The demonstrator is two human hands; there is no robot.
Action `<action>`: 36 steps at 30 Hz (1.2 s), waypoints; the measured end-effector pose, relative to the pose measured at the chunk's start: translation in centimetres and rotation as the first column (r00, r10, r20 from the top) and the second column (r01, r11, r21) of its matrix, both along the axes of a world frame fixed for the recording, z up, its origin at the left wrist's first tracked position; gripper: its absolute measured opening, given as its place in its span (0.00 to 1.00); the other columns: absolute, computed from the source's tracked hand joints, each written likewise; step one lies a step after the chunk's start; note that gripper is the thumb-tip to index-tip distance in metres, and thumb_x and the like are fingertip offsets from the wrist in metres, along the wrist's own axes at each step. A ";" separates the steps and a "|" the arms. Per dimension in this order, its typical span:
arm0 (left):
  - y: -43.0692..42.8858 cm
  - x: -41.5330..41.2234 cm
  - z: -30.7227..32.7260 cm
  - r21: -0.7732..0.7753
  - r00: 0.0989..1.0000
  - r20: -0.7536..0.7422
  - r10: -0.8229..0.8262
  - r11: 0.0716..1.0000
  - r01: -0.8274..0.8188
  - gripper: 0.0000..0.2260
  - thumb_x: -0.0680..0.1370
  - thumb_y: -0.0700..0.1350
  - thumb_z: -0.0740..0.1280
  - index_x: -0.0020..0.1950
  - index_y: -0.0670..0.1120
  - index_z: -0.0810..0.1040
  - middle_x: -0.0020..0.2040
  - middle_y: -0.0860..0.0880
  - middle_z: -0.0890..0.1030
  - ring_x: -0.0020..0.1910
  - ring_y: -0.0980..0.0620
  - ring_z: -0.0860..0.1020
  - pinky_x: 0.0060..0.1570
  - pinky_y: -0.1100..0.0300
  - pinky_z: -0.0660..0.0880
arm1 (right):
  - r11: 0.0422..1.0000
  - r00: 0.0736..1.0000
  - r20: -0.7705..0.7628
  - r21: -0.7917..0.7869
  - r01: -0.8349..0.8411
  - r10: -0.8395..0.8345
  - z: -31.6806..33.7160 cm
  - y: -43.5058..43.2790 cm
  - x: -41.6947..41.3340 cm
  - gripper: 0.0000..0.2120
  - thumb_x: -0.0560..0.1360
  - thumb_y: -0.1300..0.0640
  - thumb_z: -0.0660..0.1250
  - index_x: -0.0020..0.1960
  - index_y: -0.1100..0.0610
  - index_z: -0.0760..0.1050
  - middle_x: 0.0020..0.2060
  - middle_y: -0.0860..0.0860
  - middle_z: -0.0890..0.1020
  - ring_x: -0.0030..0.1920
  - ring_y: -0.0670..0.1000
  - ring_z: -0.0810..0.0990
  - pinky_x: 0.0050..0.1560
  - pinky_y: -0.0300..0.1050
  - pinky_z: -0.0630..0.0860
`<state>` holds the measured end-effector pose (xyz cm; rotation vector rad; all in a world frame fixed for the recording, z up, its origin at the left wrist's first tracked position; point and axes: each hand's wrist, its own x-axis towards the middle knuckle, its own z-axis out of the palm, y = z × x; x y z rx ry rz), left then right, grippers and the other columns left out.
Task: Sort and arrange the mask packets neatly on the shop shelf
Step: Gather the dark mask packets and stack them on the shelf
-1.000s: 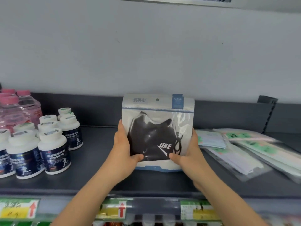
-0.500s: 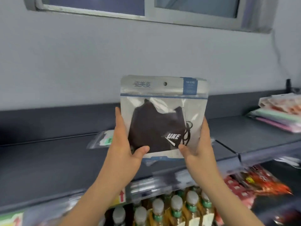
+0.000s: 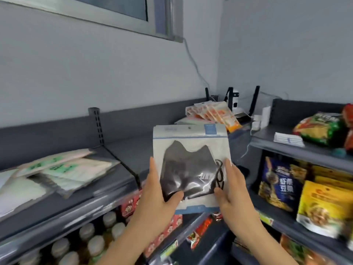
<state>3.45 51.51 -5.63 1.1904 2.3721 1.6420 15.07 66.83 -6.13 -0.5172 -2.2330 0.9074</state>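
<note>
Left hand [image 3: 157, 192] and right hand [image 3: 233, 190] pinch mask packet [image 3: 191, 142]; grip seems shallow (blurred), slick film could slip below hands, missing shelf [image 3: 131, 150].

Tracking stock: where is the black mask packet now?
Head view, centre: clear black-mask packet held upright between left hand and right hand, right of the flat green-white packets.

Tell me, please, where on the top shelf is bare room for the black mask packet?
A bare patch of the top shelf lies between the divider and the orange packets, behind the black mask packet. Left of the divider, overlapping mask packets crowd it.
</note>
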 end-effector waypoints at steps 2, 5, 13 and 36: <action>2.7 0.7 -0.2 -0.004 0.998 0.016 -0.057 0.998 0.057 0.48 0.75 0.50 0.69 0.73 0.60 0.29 0.74 0.65 0.48 0.74 0.62 0.52 0.71 0.61 0.54 | 0.999 0.999 0.014 -0.003 0.045 -0.045 -0.1 2.2 1.3 0.35 0.79 0.62 0.60 0.76 0.46 0.42 0.75 0.41 0.48 0.65 0.35 0.53 0.50 0.12 0.52; 6.0 0.9 0.0 -0.019 0.994 0.029 -0.109 0.994 0.109 0.48 0.75 0.49 0.70 0.74 0.59 0.30 0.77 0.61 0.49 0.75 0.60 0.53 0.72 0.60 0.55 | 0.994 0.994 0.021 0.003 0.105 -0.105 -0.1 4.9 2.3 0.35 0.78 0.62 0.60 0.76 0.46 0.44 0.74 0.42 0.50 0.60 0.33 0.54 0.49 0.12 0.54; 13.5 -2.3 0.6 -0.061 0.985 0.007 -0.175 0.983 0.175 0.47 0.75 0.51 0.69 0.74 0.58 0.30 0.77 0.62 0.45 0.74 0.62 0.49 0.67 0.63 0.49 | 0.967 0.970 0.031 -0.072 0.244 -0.242 0.0 10.3 0.5 0.33 0.79 0.60 0.60 0.76 0.47 0.46 0.75 0.44 0.52 0.61 0.33 0.61 0.53 0.21 0.56; 23.4 -12.1 1.5 0.074 1.000 -0.014 0.016 0.997 -0.014 0.41 0.75 0.45 0.69 0.77 0.54 0.44 0.75 0.58 0.53 0.71 0.60 0.56 0.64 0.67 0.55 | 0.976 0.974 -0.064 -0.026 0.216 -0.217 1.1 21.1 -12.5 0.30 0.78 0.63 0.61 0.76 0.49 0.54 0.70 0.44 0.59 0.61 0.34 0.56 0.48 0.11 0.49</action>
